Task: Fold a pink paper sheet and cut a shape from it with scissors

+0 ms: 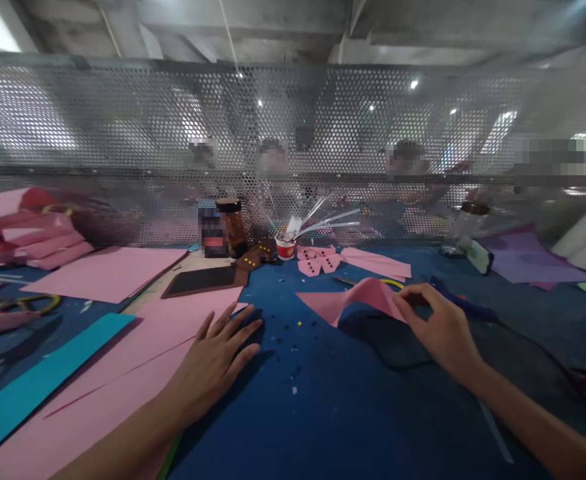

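My right hand (pixel 440 333) pinches one end of a curved, pointed pink paper piece (pixel 360 299) between thumb and fingers. The piece bows upward and casts a shadow on the blue tabletop (pixel 323 413). To the left, my left hand (pixel 220 350) lies with fingers spread over large pink paper sheets (pixel 117 407), its fingertips near their right edge. Behind the held piece are scissors with a yellow handle (pixel 391 283), partly covered by it. A blue tool with a cord, apparently a glue gun (pixel 460 299), sits beyond my right hand.
A blue-green paper strip (pixel 47 383) crosses the sheets at left. Farther back are a phone-like dark slab (pixel 200 281), a brown jar (pixel 230 230), a red-and-white cup (pixel 286 248) of clear sticks and a dotted pink cutout (pixel 317 259). A perforated metal screen (pixel 313 127) stands behind.
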`<state>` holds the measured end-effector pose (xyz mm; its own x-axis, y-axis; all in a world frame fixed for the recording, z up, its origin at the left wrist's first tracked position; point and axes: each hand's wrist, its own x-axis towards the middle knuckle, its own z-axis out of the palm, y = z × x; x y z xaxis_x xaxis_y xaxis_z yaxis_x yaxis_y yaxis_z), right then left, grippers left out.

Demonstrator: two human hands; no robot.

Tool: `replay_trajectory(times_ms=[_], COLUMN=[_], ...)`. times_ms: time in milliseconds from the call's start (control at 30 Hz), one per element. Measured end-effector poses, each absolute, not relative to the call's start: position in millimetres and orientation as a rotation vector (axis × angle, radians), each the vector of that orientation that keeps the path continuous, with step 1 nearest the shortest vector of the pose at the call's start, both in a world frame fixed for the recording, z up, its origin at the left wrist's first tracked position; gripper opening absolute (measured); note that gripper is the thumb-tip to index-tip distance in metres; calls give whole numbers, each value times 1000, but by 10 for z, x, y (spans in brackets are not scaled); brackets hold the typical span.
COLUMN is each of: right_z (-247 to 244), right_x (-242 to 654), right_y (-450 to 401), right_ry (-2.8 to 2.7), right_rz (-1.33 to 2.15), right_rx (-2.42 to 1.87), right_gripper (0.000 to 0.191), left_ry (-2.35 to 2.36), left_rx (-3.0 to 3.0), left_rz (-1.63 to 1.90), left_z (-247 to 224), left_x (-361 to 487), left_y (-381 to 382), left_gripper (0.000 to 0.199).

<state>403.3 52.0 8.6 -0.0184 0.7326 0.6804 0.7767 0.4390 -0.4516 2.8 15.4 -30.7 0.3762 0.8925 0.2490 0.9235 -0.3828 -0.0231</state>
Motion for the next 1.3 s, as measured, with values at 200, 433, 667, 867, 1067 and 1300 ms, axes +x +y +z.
replay_trajectory(times_ms=[200, 433, 667, 867, 1067, 1300], right_z=[77, 72, 77, 68, 58, 56], right_x=[4034, 3992, 3965, 3999, 4020, 4021], right_y=[487, 407, 359, 388, 402, 397], right_ry=[-1781, -1800, -1795, -1780, -1786, -1789], right_rz=[-53, -68, -33, -48, -33, -25], right_rx=[-1248, -1184, -1144, -1162, -1152, -1153], right_gripper=[12, 13, 11, 14, 15, 11], left_ry=[-1630, -1349, -1284, -1312, -1295, -1306], left_rx=[-2495, -2886, -2867, -2780, -2780, -2740], left_rz=[-390, -361, -286, -377, -261, -271], left_z=[-233, 13, -103, -102, -132, -162], left_x=[81, 263, 257, 188, 220, 242], left_y=[125, -278, -267, -235, -192, -140], left_gripper=[48, 44, 44, 51, 48, 50])
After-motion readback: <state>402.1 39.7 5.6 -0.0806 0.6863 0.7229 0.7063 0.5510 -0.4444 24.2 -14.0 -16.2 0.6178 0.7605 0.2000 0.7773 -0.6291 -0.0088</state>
